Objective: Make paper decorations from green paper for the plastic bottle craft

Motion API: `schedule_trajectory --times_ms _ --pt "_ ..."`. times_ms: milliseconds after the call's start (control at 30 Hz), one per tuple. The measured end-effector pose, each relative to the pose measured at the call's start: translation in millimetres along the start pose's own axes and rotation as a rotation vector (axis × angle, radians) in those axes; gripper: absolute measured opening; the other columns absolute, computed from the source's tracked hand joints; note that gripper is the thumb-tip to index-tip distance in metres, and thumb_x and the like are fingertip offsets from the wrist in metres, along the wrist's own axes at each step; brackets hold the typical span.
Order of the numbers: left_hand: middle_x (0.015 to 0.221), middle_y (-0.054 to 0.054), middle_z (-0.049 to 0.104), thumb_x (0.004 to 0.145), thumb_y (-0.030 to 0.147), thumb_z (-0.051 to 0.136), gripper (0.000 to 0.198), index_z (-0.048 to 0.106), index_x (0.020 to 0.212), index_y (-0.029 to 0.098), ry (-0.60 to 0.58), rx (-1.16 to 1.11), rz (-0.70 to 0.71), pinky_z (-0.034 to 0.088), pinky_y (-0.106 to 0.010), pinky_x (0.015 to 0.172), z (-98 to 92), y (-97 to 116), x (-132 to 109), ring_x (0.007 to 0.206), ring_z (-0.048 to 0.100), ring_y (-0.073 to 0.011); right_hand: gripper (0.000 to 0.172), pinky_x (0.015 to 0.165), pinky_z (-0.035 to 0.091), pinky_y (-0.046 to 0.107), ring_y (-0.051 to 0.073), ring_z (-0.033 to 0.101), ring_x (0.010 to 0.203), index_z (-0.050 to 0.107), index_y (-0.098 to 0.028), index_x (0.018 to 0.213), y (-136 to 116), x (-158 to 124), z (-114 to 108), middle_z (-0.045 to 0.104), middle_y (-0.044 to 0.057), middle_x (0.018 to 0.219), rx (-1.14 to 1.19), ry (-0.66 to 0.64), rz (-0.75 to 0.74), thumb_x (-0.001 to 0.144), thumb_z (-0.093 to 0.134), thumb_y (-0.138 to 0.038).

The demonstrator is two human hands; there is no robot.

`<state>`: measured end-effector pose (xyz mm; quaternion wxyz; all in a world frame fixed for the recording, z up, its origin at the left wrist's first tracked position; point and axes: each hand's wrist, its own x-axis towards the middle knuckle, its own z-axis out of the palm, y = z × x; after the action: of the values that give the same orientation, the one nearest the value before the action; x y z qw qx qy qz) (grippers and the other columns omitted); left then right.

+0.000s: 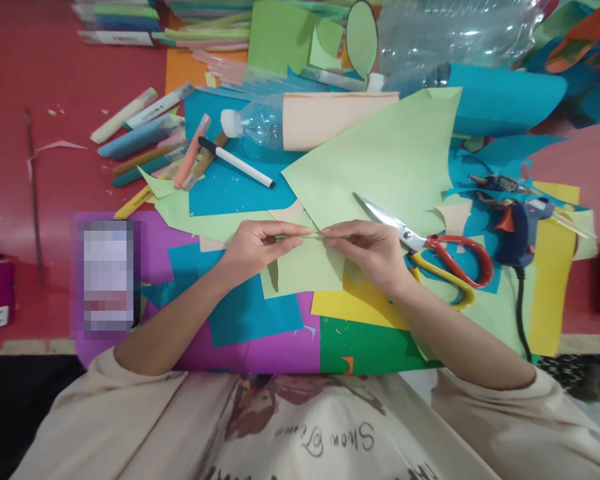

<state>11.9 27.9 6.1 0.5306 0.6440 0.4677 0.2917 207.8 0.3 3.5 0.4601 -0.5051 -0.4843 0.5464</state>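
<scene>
Both my hands meet at the middle of the view over a piece of light green paper (310, 267). My left hand (263, 247) pinches the paper's upper edge between thumb and fingers. Close beside it, my right hand (367, 247) pinches the same edge, with the fingertips nearly touching. Just right of my right hand lie scissors (407, 237) with red and yellow handles, their blades parted. A larger light green sheet (380, 160) spreads behind my hands, partly under the scissors.
Behind lie a plastic bottle wrapped in peach paper (340, 120), a white marker (243, 165) and several other markers (140, 137). A glue gun (517, 230) with a cord is at the right. At the left is a blurred phone (109, 273). Coloured sheets (275, 347) overlap beneath my arms.
</scene>
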Motion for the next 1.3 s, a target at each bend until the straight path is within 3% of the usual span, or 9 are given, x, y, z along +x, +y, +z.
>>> schedule_trajectory --times_ms 100,267,467,567,800,967,1300 --pt "0.089 -0.005 0.076 0.077 0.035 0.068 0.022 0.077 0.092 0.021 0.001 0.004 0.000 0.048 -0.018 0.048 0.7 0.8 -0.7 0.067 0.069 -0.0145 0.009 0.068 0.056 0.031 0.017 0.068 0.075 0.076 -0.024 0.072 0.1 0.5 0.3 0.075 0.002 0.077 0.004 -0.007 0.001 0.067 0.072 -0.018" --pt "0.092 -0.004 0.076 0.079 0.031 0.067 0.018 0.076 0.091 0.022 0.011 -0.025 0.022 0.056 -0.019 0.064 3.0 2.3 -2.4 0.084 0.071 -0.0165 0.007 0.060 0.052 0.028 0.015 0.065 0.068 0.076 -0.023 0.074 -0.6 0.4 -0.9 0.074 0.003 0.075 -0.028 -0.006 0.039 0.067 0.074 -0.024" --pt "0.091 -0.004 0.076 0.079 0.029 0.066 0.017 0.076 0.090 0.022 0.035 -0.022 0.017 0.056 -0.019 0.063 4.6 4.2 -4.4 0.082 0.072 -0.0164 0.019 0.056 0.049 0.025 0.014 0.064 0.069 0.075 -0.021 0.081 -0.1 0.8 -1.6 0.073 0.004 0.078 -0.059 0.014 0.027 0.068 0.075 -0.035" --pt "0.093 -0.003 0.076 0.079 0.028 0.066 0.016 0.076 0.090 0.022 0.013 -0.036 0.044 0.057 -0.019 0.067 5.3 5.2 -5.7 0.084 0.072 -0.0162 0.019 0.055 0.049 0.024 0.014 0.065 0.069 0.074 -0.021 0.084 -0.9 0.7 -0.8 0.073 0.003 0.079 -0.059 -0.006 0.035 0.068 0.074 -0.032" --pt "0.091 -0.004 0.076 0.082 0.030 0.063 0.019 0.075 0.093 0.021 -0.019 0.021 0.042 0.045 -0.016 0.046 5.4 4.3 -6.5 0.066 0.067 -0.0112 0.008 0.049 0.042 0.024 0.010 0.055 0.056 0.075 -0.019 0.071 -3.5 -1.3 0.5 0.070 0.003 0.067 -0.120 -0.001 0.063 0.068 0.071 -0.025" --pt "0.091 -0.004 0.076 0.081 0.035 0.064 0.023 0.074 0.094 0.019 -0.030 -0.003 0.049 0.046 -0.014 0.050 4.3 2.6 -5.4 0.071 0.067 -0.0118 0.010 0.044 0.033 0.023 0.008 0.045 0.049 0.076 -0.018 0.072 -3.2 -2.2 0.5 0.068 0.002 0.062 -0.145 0.004 0.041 0.068 0.071 -0.026" --pt "0.087 -0.002 0.077 0.081 0.030 0.066 0.016 0.076 0.088 0.020 0.022 0.011 0.084 0.051 -0.014 0.057 5.9 3.1 -5.0 0.072 0.070 -0.0116 0.009 0.047 0.039 0.025 0.009 0.049 0.051 0.076 -0.020 0.073 -3.0 -1.3 0.3 0.071 0.003 0.069 -0.144 0.019 0.017 0.068 0.071 -0.025"
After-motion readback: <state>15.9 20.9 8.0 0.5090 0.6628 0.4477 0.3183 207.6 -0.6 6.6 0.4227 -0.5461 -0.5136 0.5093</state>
